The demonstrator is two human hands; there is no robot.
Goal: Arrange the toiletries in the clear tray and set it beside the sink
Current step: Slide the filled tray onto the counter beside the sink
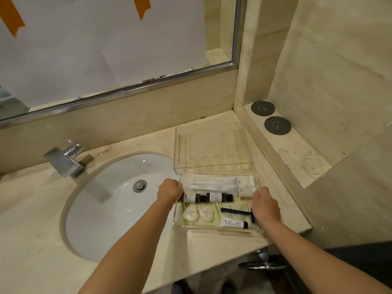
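Observation:
A clear tray (pixel 218 228) sits on the marble counter just right of the oval white sink (pixel 101 200). My left hand (pixel 169 190) grips its left wall and my right hand (pixel 265 205) grips its right wall. Inside lie white sachets (pixel 216 184) at the back, two small dark-capped bottles (pixel 206 197) on their sides, two round wrapped soaps (pixel 199 213), a blue razor (pixel 235 211) and a small white tube (pixel 232 223).
A second clear acrylic holder (pixel 212 149) with round recesses stands behind the tray. A chrome faucet (pixel 65 160) is at the sink's back left. Two dark round coasters (pixel 270 116) lie on the raised ledge at right. The mirror is covered with paper.

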